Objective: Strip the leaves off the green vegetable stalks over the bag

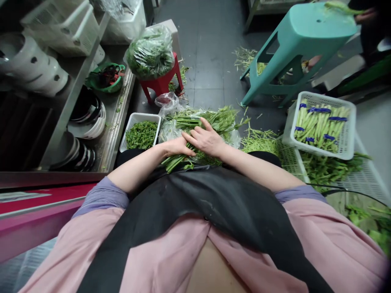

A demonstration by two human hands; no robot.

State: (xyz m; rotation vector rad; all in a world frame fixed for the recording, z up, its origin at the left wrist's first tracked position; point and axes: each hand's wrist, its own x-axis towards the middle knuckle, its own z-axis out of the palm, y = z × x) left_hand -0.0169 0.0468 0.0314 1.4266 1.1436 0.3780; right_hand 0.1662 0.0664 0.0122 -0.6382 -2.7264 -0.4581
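A bunch of leafy green stems [174,162] lies across my lap, its cut ends toward the lower left. My left hand [180,146] is wrapped round these stems from the left. Over the same stems, from the right, rests my right hand [207,139], its fingertips touching my left hand; its fingers are partly bent, and their grip on the stems is partly hidden. More leafy greens [224,121] spread beyond both hands on clear plastic. Left of them stands a small white basket [123,143] of short green pieces.
A bagged bundle of greens [149,53] sits on a red stool [161,83]. Loose stems [259,142] lie on the right, near a white basket [351,122] of tied bundles. Beyond are a teal stool [324,24] and a person's hand [366,15]. Metal shelving [117,122] is at left.
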